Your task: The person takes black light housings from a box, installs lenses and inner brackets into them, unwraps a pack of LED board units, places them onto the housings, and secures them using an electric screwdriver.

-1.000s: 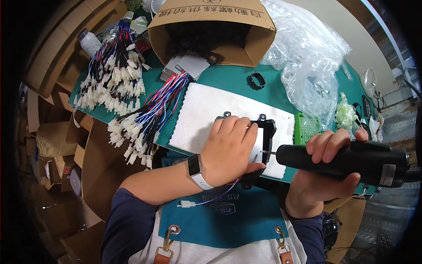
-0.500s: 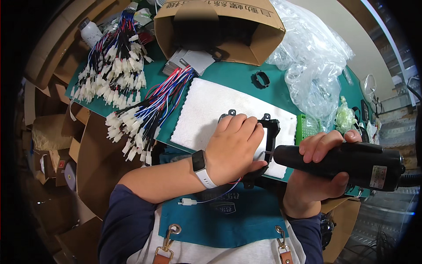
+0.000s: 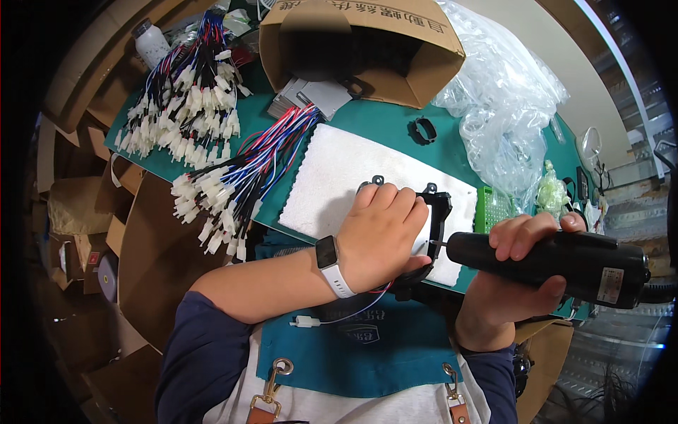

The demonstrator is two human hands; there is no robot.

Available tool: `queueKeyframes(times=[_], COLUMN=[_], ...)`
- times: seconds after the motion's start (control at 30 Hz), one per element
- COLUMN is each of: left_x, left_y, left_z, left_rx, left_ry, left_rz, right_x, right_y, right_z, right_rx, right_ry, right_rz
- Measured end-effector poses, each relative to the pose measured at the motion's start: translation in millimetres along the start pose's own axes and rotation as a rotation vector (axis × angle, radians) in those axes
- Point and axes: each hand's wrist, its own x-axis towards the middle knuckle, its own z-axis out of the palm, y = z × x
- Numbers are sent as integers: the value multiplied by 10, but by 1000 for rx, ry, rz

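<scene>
My left hand (image 3: 385, 230), with a watch on its wrist, lies over a black plastic frame (image 3: 442, 212) and grips it, fingers across the top and thumb at its near right side. A white panel shows inside the frame; my palm hides much of the part. From under the hand a thin cable runs to a white connector (image 3: 305, 321) above my apron. My right hand (image 3: 519, 272) is wrapped round a black electric screwdriver (image 3: 575, 258), held nearly level. Its bit points left at the frame's right side; whether it sits in a screw I cannot tell.
Beneath the frame lies a white foam mat (image 3: 328, 169) on the green table. Wire bundles with white connectors (image 3: 212, 194) are at the left. Behind stand an open cardboard box (image 3: 424, 78) and clear plastic bags (image 3: 494, 120). A black ring-shaped part (image 3: 424, 131) and green basket (image 3: 492, 210) are nearby.
The view has shifted slightly. The screwdriver and its bit have moved a little to the right, while my left hand keeps its hold on the frame.
</scene>
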Motion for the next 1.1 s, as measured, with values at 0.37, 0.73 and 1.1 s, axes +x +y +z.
queueKeyframes(times=[0.37,0.73,1.1], left_x=[-28,14,-144], left_y=[-5,9,-138], left_z=[36,49,-285], left_rx=[-20,34,32], left_ry=[68,77,68], left_rz=[-6,-2,-75], right_x=[-20,80,140], right_y=[141,215,-241], right_z=[55,116,-841], right_rx=[5,-77,-127], right_ry=[-42,-245,182], right_rz=[5,111,-229])
